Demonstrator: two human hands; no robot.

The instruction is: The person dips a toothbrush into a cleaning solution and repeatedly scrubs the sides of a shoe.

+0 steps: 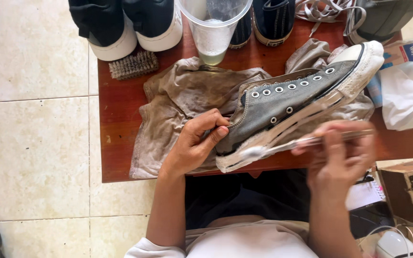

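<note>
Pale floor tiles (34, 143) fill the left of the view, and a small red-brown table (118, 102) stands on them in front of the seated person; at the table's far left edge sit two dark shoes with white soles (125, 26), and a bristle brush (134, 65) lies just in front of them; to the right of the brush stands a clear plastic cup (213, 28) with a little pale liquid at the bottom; a stained, crumpled cloth (178, 105) covers the middle of the table; the left hand (194, 143) rests on this cloth with its fingers curled around the heel of a grey sneaker (288, 102), thumb on the outer side and fingertips tucked inside the opening; the sneaker lies tilted on its side over the cloth, laces removed, toe pointing to the far right, its dirty white sole turned towards the person; a toothbrush (283, 145) has its head touching the sole near the heel; the right hand (342, 155), blurred, pinches the handle of the toothbrush between thumb and fingers; behind the sneaker lie more dark shoes (273, 19) and loose grey laces (326, 9); at the far right edge sits a white plastic bag (407, 95), and below it an open cardboard box (409, 191).
</note>
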